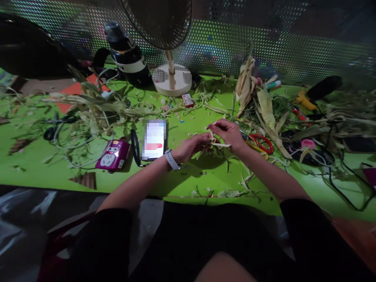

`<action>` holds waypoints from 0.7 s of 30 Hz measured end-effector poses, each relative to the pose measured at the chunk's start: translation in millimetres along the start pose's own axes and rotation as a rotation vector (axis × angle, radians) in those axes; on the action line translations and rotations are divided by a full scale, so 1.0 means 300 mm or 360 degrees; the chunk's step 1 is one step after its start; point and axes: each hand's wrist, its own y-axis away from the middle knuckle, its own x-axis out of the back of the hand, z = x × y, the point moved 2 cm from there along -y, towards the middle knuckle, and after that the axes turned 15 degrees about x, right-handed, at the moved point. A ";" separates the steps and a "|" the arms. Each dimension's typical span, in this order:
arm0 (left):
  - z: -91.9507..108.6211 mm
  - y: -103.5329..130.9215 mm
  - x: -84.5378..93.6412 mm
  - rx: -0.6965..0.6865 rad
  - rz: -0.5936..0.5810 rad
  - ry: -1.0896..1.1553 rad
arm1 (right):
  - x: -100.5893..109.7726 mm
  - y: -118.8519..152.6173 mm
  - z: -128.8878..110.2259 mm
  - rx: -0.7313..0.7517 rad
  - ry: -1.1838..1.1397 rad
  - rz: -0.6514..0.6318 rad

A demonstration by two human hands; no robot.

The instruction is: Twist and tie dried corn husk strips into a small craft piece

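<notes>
Both hands meet over the green table, a little right of the middle. My left hand, with a pale watch band at the wrist, is closed on a small bundle of pale corn husk strips. Strip ends stick out to the right and hang below the fingers. My right hand pinches one strip of the husk at its fingertips, just above and right of the left hand. How the strips cross between the fingers is too small to make out.
A lit phone and a purple power socket lie at left. Behind stand a fan and a dark bottle. Red-handled scissors, husks, a yellow-black tool and cables are at right. Husk scraps litter the table.
</notes>
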 end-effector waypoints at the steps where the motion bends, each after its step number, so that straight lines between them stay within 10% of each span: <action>1: -0.002 -0.002 -0.002 -0.0020 0.0058 0.0023 | -0.003 0.002 -0.002 -0.0008 -0.0015 -0.0012; 11: -0.015 0.008 -0.029 -0.0076 0.0195 -0.0342 | 0.001 0.008 -0.003 0.0017 0.0002 0.0076; 21: -0.039 -0.036 0.020 -0.0068 0.0586 0.0412 | 0.037 0.006 -0.028 -0.0131 0.0288 -0.0293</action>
